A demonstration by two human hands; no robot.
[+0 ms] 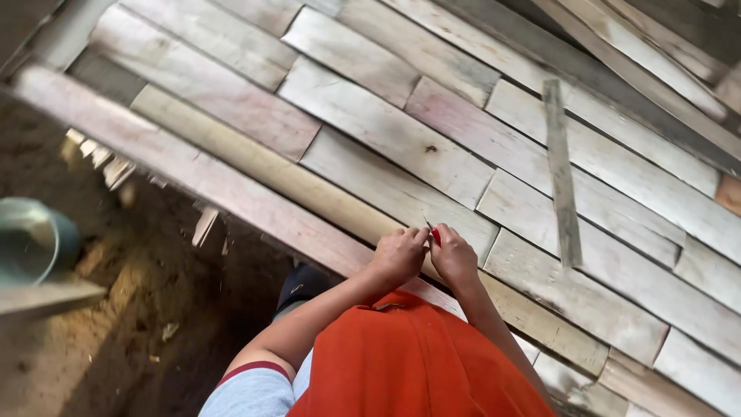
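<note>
My left hand (397,255) and my right hand (454,259) meet knuckle to knuckle on a long pale plank (270,166) that runs diagonally across a deck of rough boards (386,127). Between the two hands shows a small red tool (436,235) with a thin dark tip pointing up towards the boards. My right hand's fingers close around it. My left hand's fingers are curled against it from the left, touching it. Most of the tool is hidden by the fingers, so I cannot tell its kind. An orange cloth (417,363) covers my front below the arms.
A thin grey strip of wood (561,177) lies loose on the boards to the right. A pinkish plank (177,166) edges the deck on the left. Beyond it are dirt ground (116,340), wood scraps (104,158) and a round metal vessel (27,239).
</note>
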